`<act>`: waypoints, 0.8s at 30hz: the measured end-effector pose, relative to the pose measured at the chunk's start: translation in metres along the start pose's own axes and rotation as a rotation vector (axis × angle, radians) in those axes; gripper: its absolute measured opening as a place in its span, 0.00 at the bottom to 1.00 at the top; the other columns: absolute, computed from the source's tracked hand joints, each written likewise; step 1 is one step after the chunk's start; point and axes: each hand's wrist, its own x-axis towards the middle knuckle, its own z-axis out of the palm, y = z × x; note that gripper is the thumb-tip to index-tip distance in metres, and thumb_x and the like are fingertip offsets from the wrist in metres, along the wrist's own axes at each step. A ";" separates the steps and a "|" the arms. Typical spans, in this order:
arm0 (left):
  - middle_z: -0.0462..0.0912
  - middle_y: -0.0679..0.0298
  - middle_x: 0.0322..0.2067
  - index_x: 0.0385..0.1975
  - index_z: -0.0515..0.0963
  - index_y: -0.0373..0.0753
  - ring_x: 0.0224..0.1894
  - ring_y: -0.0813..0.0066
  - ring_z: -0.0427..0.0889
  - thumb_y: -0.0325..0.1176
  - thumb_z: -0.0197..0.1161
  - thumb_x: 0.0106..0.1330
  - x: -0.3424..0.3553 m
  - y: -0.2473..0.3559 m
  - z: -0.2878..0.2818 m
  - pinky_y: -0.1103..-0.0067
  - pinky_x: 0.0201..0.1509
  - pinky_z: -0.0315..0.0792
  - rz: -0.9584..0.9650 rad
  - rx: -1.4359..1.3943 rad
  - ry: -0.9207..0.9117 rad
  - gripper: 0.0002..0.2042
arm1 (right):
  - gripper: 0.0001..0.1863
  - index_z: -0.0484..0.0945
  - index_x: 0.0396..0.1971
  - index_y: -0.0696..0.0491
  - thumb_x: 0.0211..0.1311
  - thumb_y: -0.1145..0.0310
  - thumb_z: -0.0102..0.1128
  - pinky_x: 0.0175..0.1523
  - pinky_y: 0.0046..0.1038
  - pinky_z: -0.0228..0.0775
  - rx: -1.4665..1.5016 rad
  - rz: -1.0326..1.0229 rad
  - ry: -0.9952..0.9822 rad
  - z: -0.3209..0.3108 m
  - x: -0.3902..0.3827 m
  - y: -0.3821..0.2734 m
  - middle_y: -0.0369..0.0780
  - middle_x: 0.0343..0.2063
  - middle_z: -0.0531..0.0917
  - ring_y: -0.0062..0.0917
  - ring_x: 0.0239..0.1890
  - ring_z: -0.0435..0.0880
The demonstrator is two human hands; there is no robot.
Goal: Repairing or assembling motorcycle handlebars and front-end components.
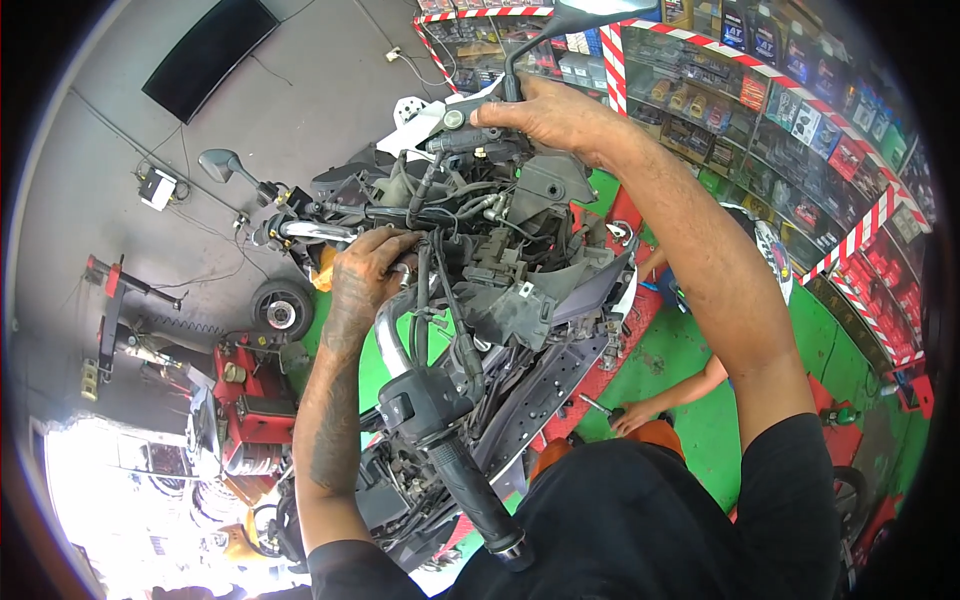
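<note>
A partly stripped motorcycle (500, 250) stands before me, its cables, hoses and dark inner parts bare. My left hand (372, 262) rests by the middle of the silver handlebar (390, 335), fingers bent in among the cables; their tips are partly hidden, and I cannot see what they hold. Over the front end, my right hand (560, 118) closes around the base of a black mirror stem (513, 75), its thumb stretched along the part beside a white panel (425, 125). The near black handlebar grip (475, 495) points toward my body.
Low on the right, another person's hand (632, 418) is beside a metal tool (597, 404). Glass-fronted shelves (720, 110) with red-and-white tape stand at the far right. A loose wheel (281, 308) and red equipment (250, 410) are along the left wall.
</note>
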 end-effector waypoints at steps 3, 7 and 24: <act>0.85 0.62 0.40 0.45 0.84 0.41 0.42 0.61 0.85 0.28 0.72 0.51 -0.004 0.001 0.001 0.70 0.44 0.80 -0.006 0.018 0.025 0.18 | 0.39 0.76 0.51 0.67 0.52 0.47 0.70 0.56 0.31 0.71 0.020 -0.011 -0.039 -0.001 -0.001 -0.005 0.48 0.43 0.83 0.31 0.47 0.82; 0.85 0.61 0.41 0.45 0.83 0.40 0.41 0.60 0.85 0.27 0.73 0.50 -0.005 0.011 -0.002 0.70 0.44 0.80 -0.056 0.014 0.054 0.19 | 0.32 0.75 0.55 0.59 0.58 0.50 0.69 0.53 0.28 0.70 -0.037 -0.047 -0.013 0.001 0.003 0.008 0.42 0.44 0.81 0.24 0.47 0.78; 0.85 0.64 0.37 0.51 0.79 0.32 0.28 0.86 0.73 0.31 0.65 0.69 -0.088 0.069 -0.038 0.87 0.29 0.65 -0.713 -0.571 0.371 0.14 | 0.34 0.64 0.57 0.58 0.59 0.63 0.75 0.53 0.24 0.70 0.113 -0.160 0.125 0.031 -0.121 0.006 0.39 0.40 0.76 0.21 0.46 0.75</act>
